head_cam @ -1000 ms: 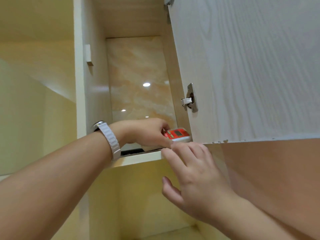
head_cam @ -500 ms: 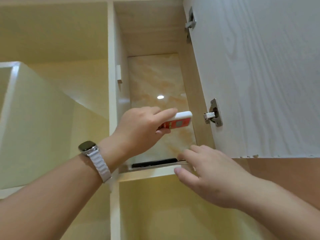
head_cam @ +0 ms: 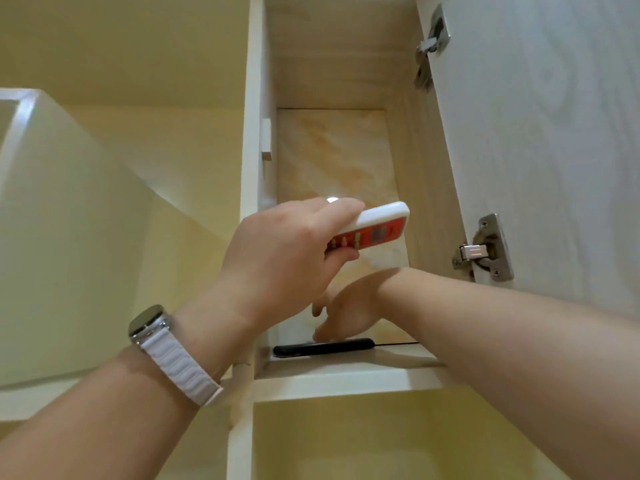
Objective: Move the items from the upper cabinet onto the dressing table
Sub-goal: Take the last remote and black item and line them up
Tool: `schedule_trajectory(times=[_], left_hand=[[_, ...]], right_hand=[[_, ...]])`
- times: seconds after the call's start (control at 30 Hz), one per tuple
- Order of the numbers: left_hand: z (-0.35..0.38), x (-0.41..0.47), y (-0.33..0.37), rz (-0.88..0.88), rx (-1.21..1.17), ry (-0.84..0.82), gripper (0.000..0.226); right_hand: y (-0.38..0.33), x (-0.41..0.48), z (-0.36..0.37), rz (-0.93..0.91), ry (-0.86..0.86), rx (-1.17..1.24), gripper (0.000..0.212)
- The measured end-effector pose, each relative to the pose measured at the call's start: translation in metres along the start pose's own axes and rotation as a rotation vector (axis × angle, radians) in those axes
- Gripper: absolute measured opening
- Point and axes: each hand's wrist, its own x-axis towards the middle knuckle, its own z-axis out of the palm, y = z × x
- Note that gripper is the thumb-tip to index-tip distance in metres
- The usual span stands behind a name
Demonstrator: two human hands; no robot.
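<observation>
**Reaching Into the Upper Cabinet With Both Hands**

Reaching up from the left, the left hand is clamped around a white remote with an orange-red face, fingers over its top and thumb beneath. A wristwatch on a white band sits below that hand. The remote is in the air inside the cabinet's opening, above the shelf; its long axis runs left to right and tilts slightly upward, free end pointing right toward the open door. Its near end is buried in the palm. Just below and right of it, the right hand dips into the compartment; its fingers are partly behind the left wrist, so I cannot tell whether they are spread or curled. Under that hand a flat black item lies along the shelf edge, too thin to identify. A metal hinge sits to the right.
</observation>
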Motion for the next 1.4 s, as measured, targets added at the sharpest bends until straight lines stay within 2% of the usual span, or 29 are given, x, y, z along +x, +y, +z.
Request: schedule_trajectory(times=[0.13, 0.3, 0.53, 0.63, 0.77, 0.83, 1.03, 1.23, 1.4], left_hand=[[0.002, -0.001, 0.0, -0.011, 0.015, -0.035, 0.034], [0.003, -0.002, -0.002, -0.017, 0.011, -0.038, 0.033], [0.001, -0.001, 0.001, -0.044, -0.008, -0.058, 0.03], [-0.002, 0.0, 0.003, -0.069, -0.001, -0.071, 0.027], [-0.006, 0.0, 0.007, -0.122, -0.029, -0.103, 0.027], [-0.009, 0.002, 0.009, -0.154, -0.052, -0.107, 0.027], [-0.024, 0.002, 0.025, -0.236, -0.134, -0.083, 0.023], [-0.04, -0.017, 0.054, -0.354, -0.222, -0.05, 0.022], [-0.055, -0.053, 0.087, -0.472, -0.303, -0.064, 0.017]], right_hand=[[0.0, 0.024, 0.011, -0.007, -0.056, 0.012, 0.062], [-0.005, 0.029, 0.018, -0.003, -0.16, 0.134, 0.042], [0.001, 0.008, 0.015, 0.038, -0.111, 0.247, 0.04], [0.0, -0.01, 0.012, 0.063, -0.051, 0.232, 0.042], [0.004, -0.035, 0.008, 0.114, 0.058, 0.085, 0.03], [0.008, -0.051, 0.004, 0.145, 0.128, 0.086, 0.024], [0.009, -0.106, -0.003, 0.144, 0.383, 0.339, 0.027], [0.003, -0.153, 0.028, 0.07, 0.516, 0.61, 0.019], [0.004, -0.18, 0.063, 0.038, 0.561, 0.763, 0.014]])
